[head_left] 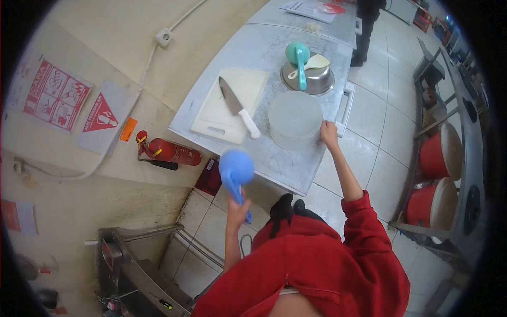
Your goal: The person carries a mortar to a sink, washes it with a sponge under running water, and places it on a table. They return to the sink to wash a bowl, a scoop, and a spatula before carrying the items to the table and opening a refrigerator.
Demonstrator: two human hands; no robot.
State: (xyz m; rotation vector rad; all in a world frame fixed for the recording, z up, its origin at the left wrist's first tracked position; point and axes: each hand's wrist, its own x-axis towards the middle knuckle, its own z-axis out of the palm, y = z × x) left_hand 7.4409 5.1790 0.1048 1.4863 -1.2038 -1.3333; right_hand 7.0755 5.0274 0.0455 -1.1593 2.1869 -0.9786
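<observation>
My left hand (237,211) is closed round the handle of a blue plastic ladle (236,166), its round bowl raised beside the table's near left corner. At the right, my right hand (328,133) grips the side of a translucent round tub (296,117) standing on the table. A white cutting board (214,108) lies to the tub's left, and a knife (231,98) with a white handle rests across it. Beyond the tub is an upturned steel bowl (319,83), with a teal ladle (301,71) and a cream-coloured spoon (316,62) on top.
The pale table (185,117) stretches away from me, with papers (309,9) at its far end. A red fire extinguisher (171,152) is by the left wall. Red tubs (441,153) fill a rack at right. Another person's dark-clothed leg (365,31) shows at the back.
</observation>
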